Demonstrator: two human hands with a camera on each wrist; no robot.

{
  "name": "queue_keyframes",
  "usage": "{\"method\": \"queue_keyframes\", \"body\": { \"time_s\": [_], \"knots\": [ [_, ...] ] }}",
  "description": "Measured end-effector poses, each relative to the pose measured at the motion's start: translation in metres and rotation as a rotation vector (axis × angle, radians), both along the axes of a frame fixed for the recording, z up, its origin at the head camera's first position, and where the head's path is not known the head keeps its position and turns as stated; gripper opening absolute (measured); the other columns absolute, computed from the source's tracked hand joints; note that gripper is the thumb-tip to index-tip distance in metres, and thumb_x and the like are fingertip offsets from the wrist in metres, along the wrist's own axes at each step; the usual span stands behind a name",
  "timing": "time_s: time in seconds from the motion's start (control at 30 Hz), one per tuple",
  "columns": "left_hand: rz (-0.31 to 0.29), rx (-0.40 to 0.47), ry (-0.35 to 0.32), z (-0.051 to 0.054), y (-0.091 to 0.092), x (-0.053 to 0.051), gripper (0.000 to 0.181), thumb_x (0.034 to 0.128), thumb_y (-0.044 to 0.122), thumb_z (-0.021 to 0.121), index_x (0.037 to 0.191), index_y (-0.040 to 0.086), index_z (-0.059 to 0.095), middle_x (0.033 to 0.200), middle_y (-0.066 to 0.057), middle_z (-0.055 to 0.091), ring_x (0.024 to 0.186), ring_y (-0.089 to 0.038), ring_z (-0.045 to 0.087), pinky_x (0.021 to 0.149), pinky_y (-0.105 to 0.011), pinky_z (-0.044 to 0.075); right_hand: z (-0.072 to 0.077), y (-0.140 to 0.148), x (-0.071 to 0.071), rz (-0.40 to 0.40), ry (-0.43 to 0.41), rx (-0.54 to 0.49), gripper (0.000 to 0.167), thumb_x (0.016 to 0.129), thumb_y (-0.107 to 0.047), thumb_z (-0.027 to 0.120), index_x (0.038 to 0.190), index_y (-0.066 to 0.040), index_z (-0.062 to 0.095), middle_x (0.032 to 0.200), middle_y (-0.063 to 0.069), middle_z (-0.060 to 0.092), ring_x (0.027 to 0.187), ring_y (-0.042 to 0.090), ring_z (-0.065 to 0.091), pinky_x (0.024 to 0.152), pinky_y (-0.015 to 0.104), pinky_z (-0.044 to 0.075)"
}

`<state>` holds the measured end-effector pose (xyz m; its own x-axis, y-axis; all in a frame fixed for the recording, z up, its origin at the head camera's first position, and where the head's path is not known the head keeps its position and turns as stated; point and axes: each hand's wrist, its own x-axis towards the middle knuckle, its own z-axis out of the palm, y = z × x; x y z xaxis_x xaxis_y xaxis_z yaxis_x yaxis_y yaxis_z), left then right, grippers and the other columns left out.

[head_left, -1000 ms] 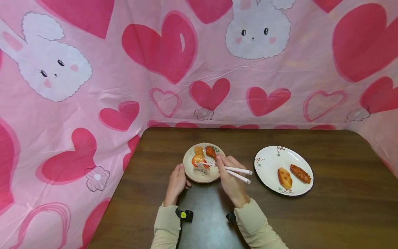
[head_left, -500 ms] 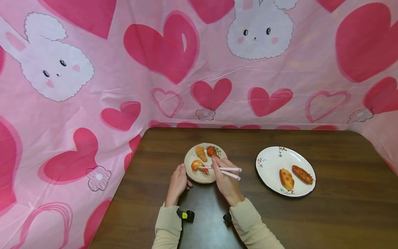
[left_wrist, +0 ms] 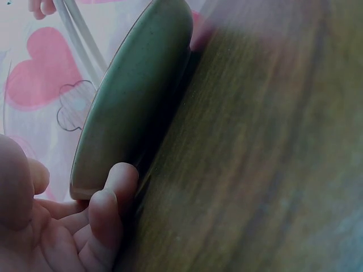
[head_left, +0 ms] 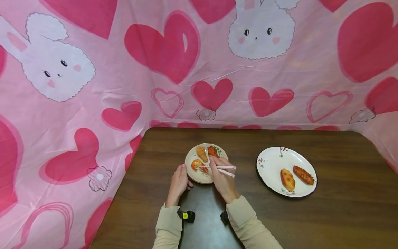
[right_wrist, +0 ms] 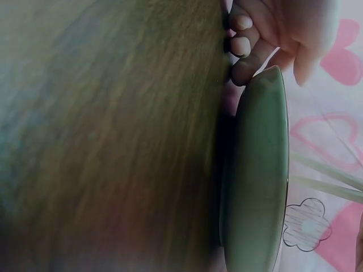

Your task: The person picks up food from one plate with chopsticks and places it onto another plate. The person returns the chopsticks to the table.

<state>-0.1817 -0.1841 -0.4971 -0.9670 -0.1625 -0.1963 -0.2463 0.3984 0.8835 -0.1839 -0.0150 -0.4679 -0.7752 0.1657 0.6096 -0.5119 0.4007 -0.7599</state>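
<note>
Right hand [head_left: 222,182] has its fingers curled round a pair of chopsticks [head_left: 226,167], pinching them, with the back ends poking out past the hand toward the right. The tips come together at the shrimp [head_left: 196,164], an orange curl lying on the near-left part of the small plate [head_left: 196,177]. Honestly can't tell if they're gripping it or just touching it.

Left hand [head_left: 178,183] is holding the small plate by its left edge. From the left wrist you can see the fingers bent in against the plate's greenish outer wall, low down by the bench [head_left: 348,193].

Also on that plate, behind the shrimp: a golden fried piece [head_left: 201,154], and right beside it a reddish drumstick [head_left: 212,151], partly covered by the right hand.

Both sleeves [head_left: 169,223] are beige, with a black gadget at each wrist; the left one has a bit of yellow on it.

Further right, well apart from the small plate, there's a bigger white oval plate [head_left: 269,173] with a dark rim and little red floral sprigs. Two bits of food lie side by side on it: a golden-brown chunk [head_left: 287,180] and a darker, sausage-shaped one [head_left: 303,175].

Behind the bench hangs a pink backdrop [head_left: 140,83] with hearts and white bunny faces.
</note>
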Motion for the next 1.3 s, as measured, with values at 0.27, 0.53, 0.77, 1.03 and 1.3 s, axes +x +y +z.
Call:
{"method": "queue_keyframes", "body": {
  "time_s": [0.27,0.53,0.77,1.03,1.3],
  "knots": [
    [0.0,0.007,-0.004,0.0004,0.0012,0.0004,0.051,0.1064,0.037,0.024,0.138,0.002,0.044,0.056,-0.008,0.061,0.044,-0.018,0.053,0.05,-0.033,0.048,0.0011,-0.0052,-0.0037,-0.035,0.016,0.024,0.016,0.088,-0.011,0.068,0.097,0.0,0.076,0.073,0.007,0.069,0.063,0.015,0.061,0.055,0.017,0.044],
    [-0.003,0.01,-0.012,0.0008,0.0009,-0.0002,0.051,0.1064,0.037,0.024,0.138,0.002,0.043,0.057,-0.009,0.061,0.045,-0.018,0.053,0.051,-0.033,0.048,0.0023,-0.0082,-0.0073,-0.066,0.089,0.062,0.014,0.087,-0.008,0.069,0.095,0.001,0.076,0.074,0.01,0.07,0.063,0.018,0.063,0.055,0.025,0.049],
    [-0.006,0.008,-0.007,0.0009,0.0002,-0.0006,0.051,0.1063,0.037,0.023,0.137,0.002,0.044,0.057,-0.008,0.06,0.045,-0.018,0.053,0.051,-0.033,0.048,0.0024,-0.0098,-0.0079,-0.069,0.075,0.059,0.014,0.087,-0.009,0.069,0.095,0.001,0.076,0.075,0.011,0.071,0.064,0.018,0.064,0.055,0.029,0.051],
    [-0.009,0.005,-0.004,0.0014,0.0006,-0.0006,0.052,0.1062,0.038,0.023,0.137,0.002,0.044,0.058,-0.007,0.06,0.045,-0.017,0.053,0.05,-0.032,0.048,0.0014,-0.0101,-0.0072,-0.068,0.019,0.04,0.017,0.09,-0.012,0.067,0.096,0.001,0.075,0.073,0.009,0.069,0.062,0.018,0.062,0.054,0.026,0.047],
    [-0.005,0.01,-0.009,0.0004,0.0003,0.0002,0.051,0.1062,0.037,0.023,0.137,0.002,0.043,0.058,-0.007,0.06,0.046,-0.017,0.053,0.05,-0.032,0.048,0.0059,-0.0097,-0.0047,-0.081,0.008,0.058,0.017,0.09,-0.014,0.067,0.095,-0.001,0.076,0.075,0.01,0.07,0.066,0.02,0.064,0.057,0.032,0.051]
  ]
}}
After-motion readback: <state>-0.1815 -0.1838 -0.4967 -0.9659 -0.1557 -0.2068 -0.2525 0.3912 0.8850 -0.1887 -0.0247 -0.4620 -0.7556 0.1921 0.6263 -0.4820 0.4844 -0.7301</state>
